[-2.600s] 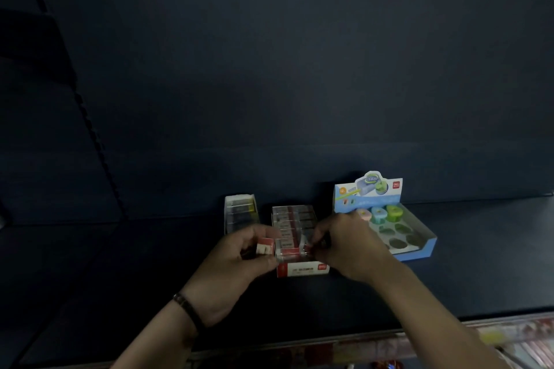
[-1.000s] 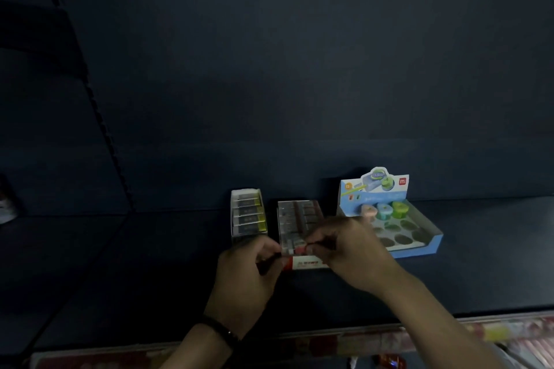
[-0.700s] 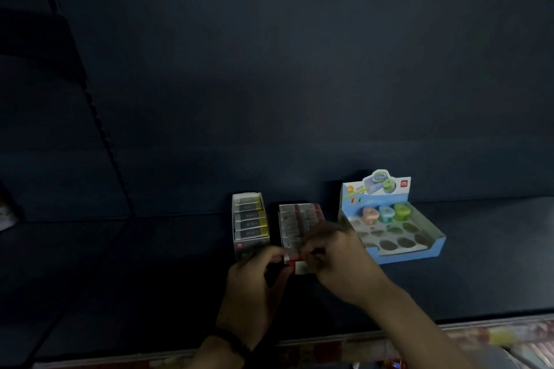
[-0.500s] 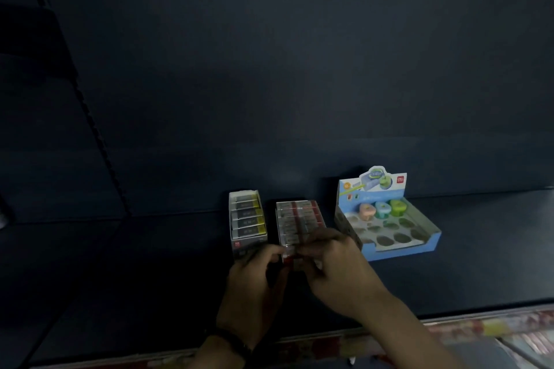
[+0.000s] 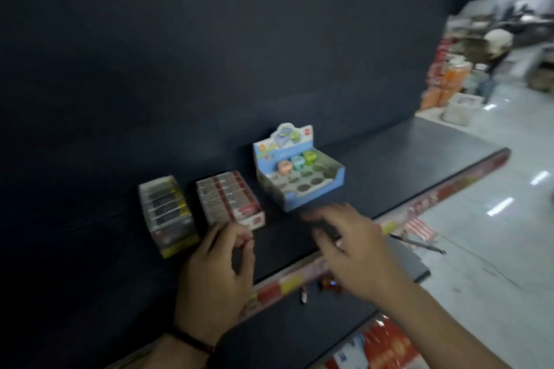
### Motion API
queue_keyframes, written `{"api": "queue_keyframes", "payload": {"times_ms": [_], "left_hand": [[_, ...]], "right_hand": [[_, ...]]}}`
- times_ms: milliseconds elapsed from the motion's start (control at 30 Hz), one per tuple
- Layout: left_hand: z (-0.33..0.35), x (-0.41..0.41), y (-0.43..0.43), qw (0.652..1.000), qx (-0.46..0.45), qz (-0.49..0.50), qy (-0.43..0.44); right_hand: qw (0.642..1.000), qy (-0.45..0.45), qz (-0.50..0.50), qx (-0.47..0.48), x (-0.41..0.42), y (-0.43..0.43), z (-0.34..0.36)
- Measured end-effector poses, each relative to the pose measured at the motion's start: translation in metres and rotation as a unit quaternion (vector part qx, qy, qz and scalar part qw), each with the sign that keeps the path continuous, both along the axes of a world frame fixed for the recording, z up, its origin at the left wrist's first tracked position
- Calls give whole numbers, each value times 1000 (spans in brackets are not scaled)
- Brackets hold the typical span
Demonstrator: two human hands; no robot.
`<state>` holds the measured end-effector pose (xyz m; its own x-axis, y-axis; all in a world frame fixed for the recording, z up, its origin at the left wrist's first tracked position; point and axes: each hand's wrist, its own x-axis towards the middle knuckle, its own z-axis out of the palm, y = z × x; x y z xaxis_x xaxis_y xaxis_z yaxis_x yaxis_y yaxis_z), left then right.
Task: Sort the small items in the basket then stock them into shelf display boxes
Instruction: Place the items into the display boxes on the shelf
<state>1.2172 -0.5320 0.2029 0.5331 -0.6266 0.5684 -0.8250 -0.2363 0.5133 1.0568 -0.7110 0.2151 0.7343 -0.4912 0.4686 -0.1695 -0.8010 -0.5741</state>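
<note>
— Looking from the head view, where does the red display box (image 5: 229, 202) sit?

— On the shelf (image 5: 389, 165), just beyond the fingertips of the left hand (image 5: 218, 266), between the yellow box (image 5: 166, 213) and the blue box (image 5: 299, 186). Its long axis runs away from the person toward the back panel (image 5: 209, 54).

— And the fingers?

— Left ones curl, thumb meeting fingertips; blur hides whether they pinch anything. The right hand (image 5: 350, 246) spreads its fingers straight over the shelf, just before the blue box.
</note>
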Motion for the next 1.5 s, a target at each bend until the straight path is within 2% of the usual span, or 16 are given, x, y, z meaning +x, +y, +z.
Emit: {"api": "queue_keyframes", "payload": {"times_ms": [67, 167, 300, 433, 567, 767, 900, 1133, 1267, 1333, 1433, 1500], "left_hand": [[4, -36, -19, 996, -2, -84, -8], [-7, -106, -59, 973, 75, -216, -21], [-49, -221, -113, 904, 228, -359, -50], [-99, -346, -156, 830, 302, -462, -83], [-151, -479, -192, 733, 385, -542, -143], [-225, -661, -248, 615, 442, -617, -212], [-297, -748, -275, 552, 481, -649, -207], [-449, -867, -317, 495, 516, -660, -228], [-536, -913, -339, 486, 539, -651, -223], [-583, -934, -342, 503, 547, -641, -192], [-654, -966, -334, 554, 536, -617, -158], [-700, -986, -331, 600, 515, -593, -149]], "right_hand": [[998, 8, -54, 39, -53, 1, -16], [982, 67, -155, 82, -138, 3, -61], [936, 138, -278, 169, -274, 8, -133], [856, 152, -417, 264, -425, 23, -185], [766, 162, -512, 355, -575, 50, -230], [620, 155, -646, 417, -762, 98, -296], [565, 135, -673, 458, -836, 104, -346], [505, 95, -665, 542, -894, 47, -484], [476, 90, -672, 559, -920, 12, -570], [480, 111, -671, 554, -937, -4, -624], [483, 166, -653, 559, -963, -20, -719], [498, 196, -636, 555, -976, -29, -781]]}}
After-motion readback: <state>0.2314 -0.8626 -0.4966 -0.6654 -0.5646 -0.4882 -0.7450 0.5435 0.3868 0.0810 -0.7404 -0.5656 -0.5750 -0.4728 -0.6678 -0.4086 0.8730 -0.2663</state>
